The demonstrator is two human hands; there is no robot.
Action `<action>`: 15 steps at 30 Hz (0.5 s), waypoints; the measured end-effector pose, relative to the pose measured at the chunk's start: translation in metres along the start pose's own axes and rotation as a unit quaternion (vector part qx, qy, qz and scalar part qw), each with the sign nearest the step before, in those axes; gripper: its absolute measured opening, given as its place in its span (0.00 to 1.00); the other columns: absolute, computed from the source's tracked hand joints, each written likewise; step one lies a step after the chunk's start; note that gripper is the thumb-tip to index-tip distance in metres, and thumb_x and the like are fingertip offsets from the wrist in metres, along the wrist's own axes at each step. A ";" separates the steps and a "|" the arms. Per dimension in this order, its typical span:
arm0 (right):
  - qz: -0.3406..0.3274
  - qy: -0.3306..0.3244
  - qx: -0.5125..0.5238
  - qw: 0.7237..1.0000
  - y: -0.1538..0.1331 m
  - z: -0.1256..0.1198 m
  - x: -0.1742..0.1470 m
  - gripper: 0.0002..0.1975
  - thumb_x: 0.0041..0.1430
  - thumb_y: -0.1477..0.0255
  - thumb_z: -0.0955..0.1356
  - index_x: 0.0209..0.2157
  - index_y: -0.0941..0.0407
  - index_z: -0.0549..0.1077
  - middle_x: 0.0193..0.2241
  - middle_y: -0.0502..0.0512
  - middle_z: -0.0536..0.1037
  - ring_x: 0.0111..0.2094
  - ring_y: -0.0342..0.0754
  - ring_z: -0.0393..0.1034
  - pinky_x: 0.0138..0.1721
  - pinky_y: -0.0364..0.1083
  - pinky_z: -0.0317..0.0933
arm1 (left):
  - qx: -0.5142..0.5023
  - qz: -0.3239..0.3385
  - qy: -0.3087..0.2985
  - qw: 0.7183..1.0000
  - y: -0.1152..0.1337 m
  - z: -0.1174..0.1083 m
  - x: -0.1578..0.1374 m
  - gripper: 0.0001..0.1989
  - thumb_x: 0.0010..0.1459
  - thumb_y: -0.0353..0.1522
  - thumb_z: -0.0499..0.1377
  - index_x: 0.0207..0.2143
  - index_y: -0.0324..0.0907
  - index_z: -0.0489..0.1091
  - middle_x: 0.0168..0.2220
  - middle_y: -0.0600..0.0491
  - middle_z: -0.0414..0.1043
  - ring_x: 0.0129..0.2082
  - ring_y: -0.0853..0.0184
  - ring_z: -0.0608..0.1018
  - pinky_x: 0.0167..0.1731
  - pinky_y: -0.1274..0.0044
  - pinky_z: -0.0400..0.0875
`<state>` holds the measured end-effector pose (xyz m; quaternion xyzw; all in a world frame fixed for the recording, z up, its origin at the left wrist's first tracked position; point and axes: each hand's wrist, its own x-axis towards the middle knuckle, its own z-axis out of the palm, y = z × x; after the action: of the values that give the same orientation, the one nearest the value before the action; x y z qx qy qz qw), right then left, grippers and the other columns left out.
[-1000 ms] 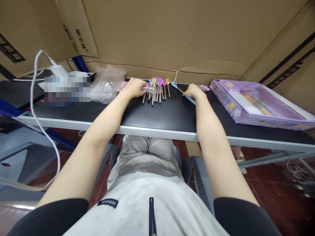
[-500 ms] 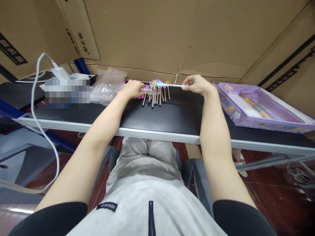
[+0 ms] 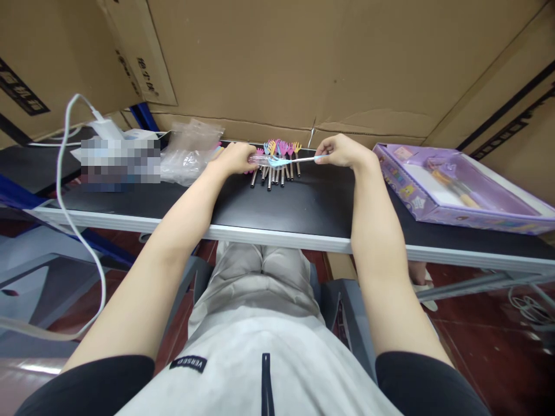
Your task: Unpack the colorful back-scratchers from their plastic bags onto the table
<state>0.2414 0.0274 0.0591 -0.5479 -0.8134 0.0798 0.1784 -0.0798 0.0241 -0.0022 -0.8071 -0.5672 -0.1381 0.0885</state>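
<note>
My right hand [image 3: 340, 151] pinches the blue end of a light blue back scratcher [image 3: 302, 160] with a silver shaft. Its claw-shaped head points left and meets a small clear plastic sleeve [image 3: 259, 159]; whether the head is inside or only overlapping, I cannot tell. That sleeve is gripped by my left hand [image 3: 237, 157], fingers closed. Behind and below lies a bunch of back scratchers [image 3: 282, 148] with pink, yellow and blue heads, their metal shafts toward me. More colourful pieces [image 3: 219, 148] show partly behind my left hand.
Crumpled clear plastic bags [image 3: 186, 156] lie left on the black table [image 3: 295, 211]. A purple open box [image 3: 468, 190] with a wrapped item inside stands right. A white cable [image 3: 63, 167] loops at the left, near a blurred-out object [image 3: 120, 164]. Cardboard walls [image 3: 269, 69] close off the back.
My right hand has moved slightly left and down with the back scratcher. Its blue head has come from above the bunch to the clear sleeve, while my left hand has hardly moved.
</note>
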 end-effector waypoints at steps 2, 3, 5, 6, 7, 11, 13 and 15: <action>0.009 -0.016 -0.001 1.000 -0.002 0.001 0.001 0.23 0.52 0.52 0.80 0.39 0.55 0.82 0.32 0.54 0.80 0.38 0.49 0.74 0.44 0.49 0.66 | -0.016 0.002 0.005 1.000 0.003 -0.001 -0.001 0.12 0.56 0.36 0.64 0.41 0.40 0.79 0.37 0.46 0.81 0.41 0.56 0.80 0.41 0.73 0.68; 0.010 -0.027 0.002 1.000 -0.004 0.002 0.001 0.20 0.53 0.54 0.80 0.39 0.56 0.82 0.33 0.54 0.80 0.39 0.49 0.74 0.43 0.48 0.66 | -0.026 0.005 0.007 1.000 0.004 -0.002 -0.002 0.12 0.56 0.37 0.65 0.41 0.40 0.79 0.37 0.46 0.81 0.41 0.56 0.80 0.41 0.73 0.68; -0.003 -0.046 0.013 0.999 -0.010 0.003 0.000 0.17 0.54 0.58 0.80 0.37 0.56 0.82 0.33 0.54 0.80 0.39 0.49 0.75 0.43 0.48 0.66 | -0.040 0.009 0.005 0.999 0.008 -0.004 -0.004 0.12 0.56 0.37 0.65 0.40 0.40 0.79 0.37 0.46 0.82 0.41 0.56 0.80 0.40 0.74 0.67; -0.010 -0.052 0.018 0.998 -0.014 0.004 0.000 0.15 0.55 0.60 0.80 0.37 0.56 0.82 0.33 0.54 0.81 0.39 0.49 0.75 0.43 0.48 0.66 | -0.043 0.009 0.003 0.999 0.010 -0.005 -0.005 0.12 0.56 0.37 0.65 0.39 0.40 0.79 0.38 0.45 0.82 0.41 0.56 0.80 0.39 0.74 0.67; -0.015 -0.055 0.023 0.998 -0.017 0.005 0.000 0.14 0.55 0.62 0.80 0.37 0.56 0.82 0.34 0.54 0.81 0.39 0.50 0.75 0.43 0.48 0.66 | -0.045 0.008 0.001 0.999 0.011 -0.006 -0.006 0.12 0.56 0.37 0.66 0.39 0.40 0.79 0.39 0.45 0.82 0.41 0.56 0.80 0.39 0.74 0.67; -0.020 -0.044 0.036 0.998 -0.024 0.011 0.000 0.13 0.56 0.64 0.80 0.38 0.57 0.82 0.35 0.56 0.81 0.40 0.51 0.74 0.44 0.49 0.66 | -0.054 0.019 0.003 0.998 0.013 -0.005 -0.006 0.13 0.55 0.37 0.65 0.41 0.41 0.80 0.40 0.45 0.83 0.41 0.56 0.81 0.38 0.74 0.68; -0.030 -0.035 0.046 0.998 -0.026 0.016 0.002 0.12 0.56 0.65 0.79 0.38 0.57 0.82 0.35 0.56 0.81 0.40 0.51 0.74 0.44 0.49 0.66 | -0.058 0.030 0.005 0.998 0.013 -0.003 -0.005 0.15 0.55 0.36 0.64 0.43 0.40 0.80 0.40 0.45 0.83 0.42 0.56 0.81 0.38 0.75 0.69; -0.049 -0.027 0.059 0.997 -0.029 0.021 0.004 0.10 0.56 0.67 0.79 0.37 0.58 0.82 0.34 0.56 0.81 0.39 0.50 0.73 0.43 0.49 0.66 | -0.056 0.038 0.008 0.998 0.014 -0.002 -0.005 0.17 0.55 0.35 0.63 0.45 0.39 0.81 0.41 0.45 0.84 0.43 0.56 0.82 0.40 0.74 0.70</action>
<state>0.2072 0.0209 0.0497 -0.4939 -0.8374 0.1333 0.1924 -0.0686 0.0146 -0.0014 -0.8304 -0.5270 -0.1730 0.0524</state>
